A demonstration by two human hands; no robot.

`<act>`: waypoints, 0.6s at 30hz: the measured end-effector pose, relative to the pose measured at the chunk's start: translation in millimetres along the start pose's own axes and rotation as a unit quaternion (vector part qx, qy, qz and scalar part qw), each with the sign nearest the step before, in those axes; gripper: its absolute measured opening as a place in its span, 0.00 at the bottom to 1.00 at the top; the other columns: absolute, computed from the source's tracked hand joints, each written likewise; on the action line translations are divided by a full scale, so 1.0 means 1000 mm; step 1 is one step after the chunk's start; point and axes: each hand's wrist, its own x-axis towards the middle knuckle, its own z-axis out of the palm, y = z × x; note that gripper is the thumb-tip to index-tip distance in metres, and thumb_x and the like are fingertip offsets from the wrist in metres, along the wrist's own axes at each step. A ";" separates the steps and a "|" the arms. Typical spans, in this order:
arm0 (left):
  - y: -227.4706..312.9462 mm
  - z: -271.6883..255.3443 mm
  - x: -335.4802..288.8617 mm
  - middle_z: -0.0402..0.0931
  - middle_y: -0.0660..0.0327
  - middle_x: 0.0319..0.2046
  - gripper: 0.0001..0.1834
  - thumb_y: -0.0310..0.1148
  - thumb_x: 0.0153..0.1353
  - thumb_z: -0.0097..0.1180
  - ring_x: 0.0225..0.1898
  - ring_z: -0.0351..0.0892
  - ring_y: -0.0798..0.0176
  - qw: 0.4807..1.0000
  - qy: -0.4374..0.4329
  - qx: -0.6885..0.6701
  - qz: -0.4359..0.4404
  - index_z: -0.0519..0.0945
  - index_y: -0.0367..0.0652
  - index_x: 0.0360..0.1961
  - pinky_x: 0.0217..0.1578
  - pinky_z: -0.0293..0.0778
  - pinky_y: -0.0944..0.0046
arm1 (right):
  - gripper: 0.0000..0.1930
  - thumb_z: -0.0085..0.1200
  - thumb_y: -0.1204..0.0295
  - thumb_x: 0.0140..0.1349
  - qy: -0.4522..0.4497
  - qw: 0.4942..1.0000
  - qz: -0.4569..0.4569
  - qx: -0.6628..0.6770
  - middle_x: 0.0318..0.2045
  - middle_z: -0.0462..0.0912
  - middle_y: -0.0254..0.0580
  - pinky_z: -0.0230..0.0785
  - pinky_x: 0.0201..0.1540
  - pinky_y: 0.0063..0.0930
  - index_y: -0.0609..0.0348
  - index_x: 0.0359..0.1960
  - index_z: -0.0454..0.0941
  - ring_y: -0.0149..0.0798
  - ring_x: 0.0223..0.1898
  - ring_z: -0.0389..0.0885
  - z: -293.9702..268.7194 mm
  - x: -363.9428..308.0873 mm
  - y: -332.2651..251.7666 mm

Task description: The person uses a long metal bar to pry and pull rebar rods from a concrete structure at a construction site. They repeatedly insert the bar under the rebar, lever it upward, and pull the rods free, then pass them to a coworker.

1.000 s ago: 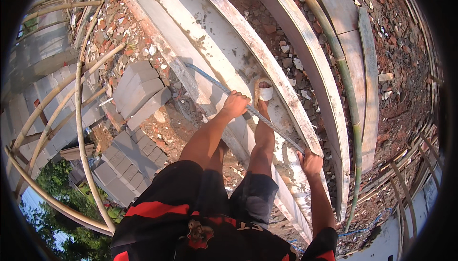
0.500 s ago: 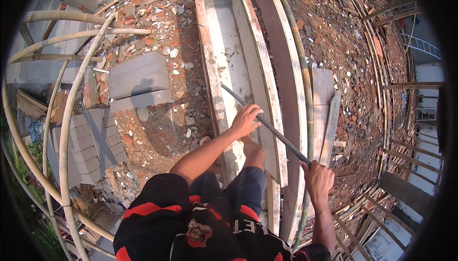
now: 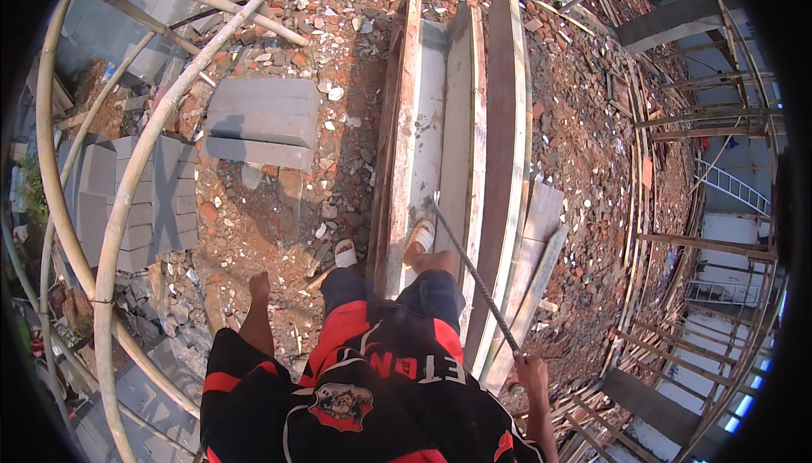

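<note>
The right hand [image 3: 530, 372], at the lower right of the frame, grips the lower end of a rod [image 3: 476, 275], which slants up to the centre, its tip over the trough [image 3: 430, 99]. The left hand [image 3: 259, 284], at the lower left, is away from the rod; whether its fingers are curled I cannot tell. Grey blocks [image 3: 262, 112] lie at the upper left, near bamboo poles [image 3: 144, 171].

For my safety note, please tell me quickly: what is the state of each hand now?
Left hand: no object seen in it; open or closed cannot be told.
Right hand: closed on the near end of the dark rod.
</note>
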 end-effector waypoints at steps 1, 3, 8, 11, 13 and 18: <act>-0.005 0.011 0.009 0.78 0.46 0.26 0.20 0.44 0.58 0.50 0.32 0.80 0.52 0.997 0.003 -0.060 -0.055 0.79 0.34 0.27 0.33 0.69 0.49 | 0.27 0.46 0.47 0.61 -0.006 1.000 0.022 0.009 0.25 0.80 0.62 0.70 0.38 0.50 0.63 0.27 0.83 0.63 0.34 0.80 -0.002 -0.011 0.003; 0.023 0.002 -0.002 0.78 0.51 0.26 0.19 0.44 0.59 0.49 0.30 0.78 0.53 0.945 -0.018 -0.226 -0.238 0.79 0.37 0.31 0.32 0.69 0.50 | 0.27 0.46 0.48 0.61 -0.003 0.999 0.020 0.033 0.26 0.79 0.63 0.69 0.39 0.51 0.64 0.27 0.82 0.64 0.34 0.79 -0.011 -0.013 0.005; 0.145 -0.009 0.001 0.75 0.61 0.30 0.18 0.45 0.62 0.49 0.27 0.74 0.59 0.855 -0.089 -0.417 -0.296 0.77 0.44 0.44 0.29 0.69 0.55 | 0.25 0.45 0.53 0.63 -0.014 0.992 -0.053 0.112 0.25 0.78 0.63 0.67 0.37 0.53 0.66 0.26 0.80 0.66 0.34 0.78 -0.034 0.009 0.007; 0.258 -0.024 -0.009 0.77 0.62 0.31 0.16 0.42 0.62 0.52 0.30 0.76 0.62 0.892 -0.113 -0.415 -0.140 0.79 0.42 0.43 0.33 0.71 0.62 | 0.25 0.43 0.55 0.65 -0.040 0.980 -0.141 0.133 0.24 0.76 0.65 0.67 0.35 0.53 0.67 0.25 0.77 0.67 0.32 0.76 -0.055 0.024 -0.013; 0.313 -0.039 -0.006 0.80 0.60 0.33 0.15 0.40 0.63 0.52 0.34 0.78 0.64 0.931 -0.112 -0.343 0.047 0.79 0.40 0.42 0.37 0.73 0.65 | 0.26 0.41 0.54 0.66 -0.080 0.977 -0.131 0.145 0.24 0.75 0.66 0.66 0.35 0.53 0.68 0.25 0.76 0.67 0.31 0.75 -0.063 0.041 -0.025; 0.410 -0.066 0.017 0.81 0.56 0.34 0.16 0.41 0.63 0.54 0.38 0.80 0.64 0.936 -0.155 -0.263 0.176 0.79 0.38 0.41 0.41 0.74 0.66 | 0.27 0.43 0.51 0.66 -0.125 0.974 -0.115 0.153 0.15 0.75 0.41 0.66 0.26 0.32 0.65 0.22 0.76 0.34 0.19 0.73 -0.062 0.076 -0.072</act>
